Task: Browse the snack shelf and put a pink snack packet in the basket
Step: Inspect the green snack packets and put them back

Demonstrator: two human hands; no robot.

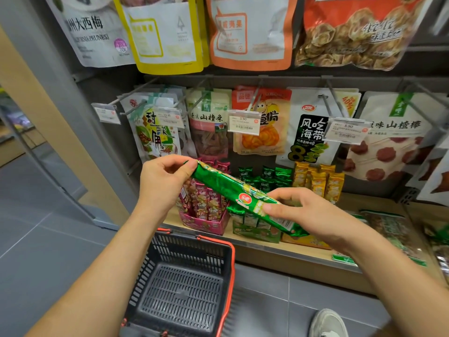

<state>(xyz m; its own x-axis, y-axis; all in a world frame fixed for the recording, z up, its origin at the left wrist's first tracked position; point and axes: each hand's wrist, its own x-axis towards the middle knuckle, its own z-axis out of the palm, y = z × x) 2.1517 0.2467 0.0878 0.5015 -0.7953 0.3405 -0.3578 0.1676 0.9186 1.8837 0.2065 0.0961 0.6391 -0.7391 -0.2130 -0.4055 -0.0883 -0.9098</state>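
Two hands hold one packet between them, out in front of the shelf (pixel 364 205).

Left hand (pixel 165 181): raised, its thumb and curled fingers (pixel 167 161) pinch the upper end of a green snack packet (pixel 228 188). The packet is tilted, with its high end at the left and its low end at the right.

Below the left forearm a dark basket (pixel 189 249) with red handles stands on the grey floor (pixel 48 239), close against the shelf's front edge. Its slatted bottom is in view.

Pink snack packets (pixel 206 203): upright in a pink display box (pixel 206 226) on the shelf, just behind the left hand and partly hidden by the green snack packet. None is in either hand.

Right of the pink display box a green display box (pixel 255 227) holds more green packets, also partly covered.

Right hand (pixel 313 215): grips the lower end of the green snack packet, thumb pressed on its front face, fingers (pixel 286 193) curled over the top edge.

Yellow packets (pixel 318 181) stand behind the right hand.

Hanging bags (pixel 262 122) fill the pegs above, with price tags (pixel 243 122) clipped in front.

A grey shoe (pixel 328 322) shows at the bottom right.
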